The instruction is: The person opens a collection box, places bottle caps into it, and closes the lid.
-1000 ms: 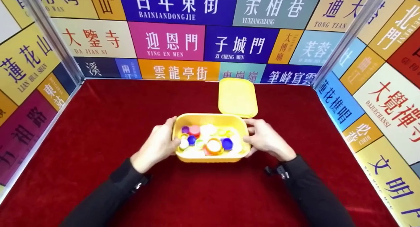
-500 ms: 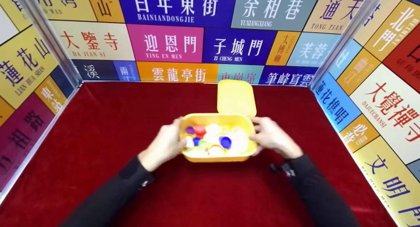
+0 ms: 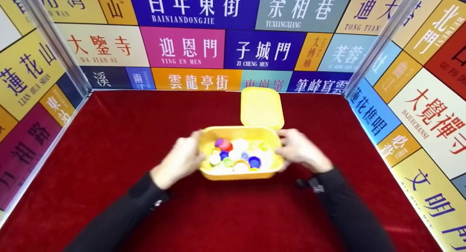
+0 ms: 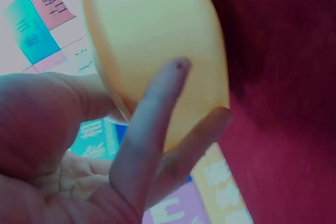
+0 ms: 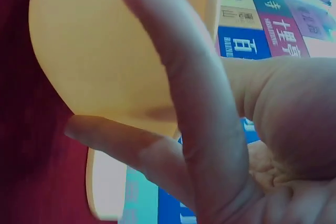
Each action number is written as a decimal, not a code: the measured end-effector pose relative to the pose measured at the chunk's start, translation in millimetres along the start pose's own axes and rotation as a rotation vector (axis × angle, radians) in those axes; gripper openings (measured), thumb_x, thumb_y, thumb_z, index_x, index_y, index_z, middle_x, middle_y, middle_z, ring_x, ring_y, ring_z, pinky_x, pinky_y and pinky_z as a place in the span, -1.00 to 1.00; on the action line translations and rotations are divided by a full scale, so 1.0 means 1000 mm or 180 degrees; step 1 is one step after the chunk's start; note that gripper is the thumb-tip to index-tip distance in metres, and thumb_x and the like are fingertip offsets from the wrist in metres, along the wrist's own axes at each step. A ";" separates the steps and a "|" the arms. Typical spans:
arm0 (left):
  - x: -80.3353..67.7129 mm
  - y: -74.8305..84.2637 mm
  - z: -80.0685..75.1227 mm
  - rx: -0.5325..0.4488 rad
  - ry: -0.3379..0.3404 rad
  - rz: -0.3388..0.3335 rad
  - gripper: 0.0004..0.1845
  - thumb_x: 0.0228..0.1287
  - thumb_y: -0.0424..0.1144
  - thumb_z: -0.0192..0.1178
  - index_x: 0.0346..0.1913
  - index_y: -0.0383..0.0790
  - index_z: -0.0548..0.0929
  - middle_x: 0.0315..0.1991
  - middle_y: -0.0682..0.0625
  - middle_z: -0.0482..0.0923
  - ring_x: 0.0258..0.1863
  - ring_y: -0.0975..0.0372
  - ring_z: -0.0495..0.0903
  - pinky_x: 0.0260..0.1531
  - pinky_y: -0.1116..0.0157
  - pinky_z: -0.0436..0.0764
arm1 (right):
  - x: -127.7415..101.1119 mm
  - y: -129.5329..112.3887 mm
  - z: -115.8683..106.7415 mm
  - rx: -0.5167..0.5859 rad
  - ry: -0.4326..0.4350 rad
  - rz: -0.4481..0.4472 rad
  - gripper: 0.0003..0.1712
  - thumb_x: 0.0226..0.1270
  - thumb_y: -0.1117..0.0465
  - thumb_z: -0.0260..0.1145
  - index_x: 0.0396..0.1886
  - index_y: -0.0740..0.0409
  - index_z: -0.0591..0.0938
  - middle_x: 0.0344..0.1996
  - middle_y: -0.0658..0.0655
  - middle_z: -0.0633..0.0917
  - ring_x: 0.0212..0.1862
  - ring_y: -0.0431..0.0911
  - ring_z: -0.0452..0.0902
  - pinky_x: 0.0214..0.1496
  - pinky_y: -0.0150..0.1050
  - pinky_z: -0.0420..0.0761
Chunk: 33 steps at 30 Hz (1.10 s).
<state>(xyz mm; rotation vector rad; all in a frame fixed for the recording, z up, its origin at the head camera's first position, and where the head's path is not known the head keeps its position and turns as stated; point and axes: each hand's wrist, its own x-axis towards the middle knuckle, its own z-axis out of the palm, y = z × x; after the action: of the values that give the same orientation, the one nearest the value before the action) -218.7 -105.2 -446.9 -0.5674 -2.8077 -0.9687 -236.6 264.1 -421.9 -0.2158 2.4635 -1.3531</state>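
A yellow plastic box (image 3: 238, 177) without its cover holds several small round pieces that look like bottle caps, in blue, purple, red, white and green. My left hand (image 3: 180, 159) grips its left end. In the left wrist view, fingers (image 4: 152, 114) of that hand lie along the outer wall, and the thumb reaches over the rim. On the opposite end my right hand (image 3: 302, 150) grips in the same way, with fingers (image 5: 184, 61) against the outside in the right wrist view. Whether the box touches the table cannot be told.
A yellow lid (image 3: 261, 108) lies just behind the box, towards the back of the table. Dark red cloth (image 3: 233, 215) covers the tabletop. Printed panels (image 3: 182, 48) with metal corner posts (image 3: 386, 44) enclose the back and both sides.
Both hands have shifted the box a little to the right since one second ago. The caps inside have slid and changed places. The lid stays put.
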 end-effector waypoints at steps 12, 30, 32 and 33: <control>0.001 -0.019 0.007 -0.0036 -0.0077 -0.0384 -0.25 0.53 -0.42 0.35 0.69 -0.59 0.42 0.40 -0.53 0.72 0.16 -0.10 0.87 0.14 -0.01 0.90 | 0.016 0.010 0.016 0.0405 -0.0269 0.0185 -0.29 0.57 0.54 0.29 0.68 0.43 0.47 0.26 0.58 0.80 -0.03 0.40 0.93 -0.27 0.10 0.95; -0.001 -0.018 0.016 -0.0074 -0.0068 -0.0480 -0.20 0.57 -0.40 0.36 0.75 -0.56 0.35 0.29 -0.50 0.78 -0.16 -0.01 0.82 -0.20 0.18 0.82 | 0.014 0.019 0.007 0.0185 -0.0183 0.0193 -0.38 0.56 0.42 0.37 0.56 0.49 0.58 0.26 0.55 0.82 -0.06 0.14 0.95 -0.20 -0.06 0.96; -0.001 -0.018 0.017 -0.0066 -0.0059 -0.0479 -0.21 0.57 -0.40 0.36 0.74 -0.56 0.35 0.31 -0.50 0.77 -0.15 -0.01 0.83 -0.19 0.18 0.82 | 0.014 0.019 0.005 0.0178 -0.0220 0.0225 -0.36 0.59 0.37 0.40 0.58 0.48 0.57 0.29 0.55 0.80 -0.02 0.14 0.94 -0.18 -0.05 0.96; -0.002 -0.018 0.017 -0.0063 -0.0051 -0.0473 -0.21 0.57 -0.41 0.36 0.74 -0.57 0.35 0.32 -0.50 0.77 -0.14 -0.01 0.83 -0.19 0.18 0.83 | 0.014 0.019 0.004 0.0178 -0.0232 0.0243 -0.35 0.61 0.35 0.42 0.60 0.48 0.57 0.31 0.55 0.79 0.00 0.13 0.94 -0.16 -0.05 0.97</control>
<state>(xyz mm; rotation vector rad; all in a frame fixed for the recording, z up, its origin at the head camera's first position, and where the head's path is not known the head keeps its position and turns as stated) -223.8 -107.8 -471.1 -0.3742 -2.8919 -1.0232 -247.8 267.6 -442.7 -0.1538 2.3464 -1.3559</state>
